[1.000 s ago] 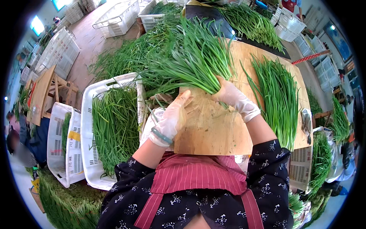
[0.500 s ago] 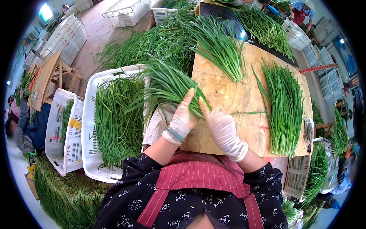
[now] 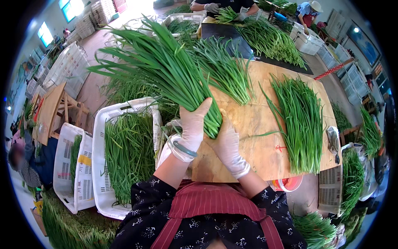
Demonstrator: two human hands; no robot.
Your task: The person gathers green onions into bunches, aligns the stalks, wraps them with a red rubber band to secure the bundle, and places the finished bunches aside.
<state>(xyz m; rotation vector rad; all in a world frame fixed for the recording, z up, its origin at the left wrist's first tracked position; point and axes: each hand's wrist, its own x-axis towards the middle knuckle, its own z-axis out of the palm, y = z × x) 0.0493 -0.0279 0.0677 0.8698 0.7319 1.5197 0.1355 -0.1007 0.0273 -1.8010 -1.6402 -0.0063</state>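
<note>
A thick bunch of garlic chives (image 3: 178, 79) is raised above the left part of the wooden board (image 3: 257, 147), its leaf tips fanning to the upper left. My gloved left hand (image 3: 194, 122) is closed around the stems near the lower end. At the cut ends my gloved right hand (image 3: 227, 145) grips the bunch from the right, its fingers partly hidden behind the stems. A second, wide bunch of chives (image 3: 300, 124) lies along the board's right side. Another looser bunch (image 3: 226, 72) rests at the far side of the board.
To my left stands a white plastic crate (image 3: 99, 166) full of chives, with another white crate (image 3: 85, 182) beside it. A dark item (image 3: 333, 141) lies on the board's right edge. Across the table, another person's gloved hands (image 3: 240, 15) handle chives. A red-and-white bucket (image 3: 288, 183) sits below the board.
The held bunch has been raised and tilted more upright, its leaves now fanning higher. My view has shifted, bringing the person across the table into sight. Both hands stay on the bunch.
</note>
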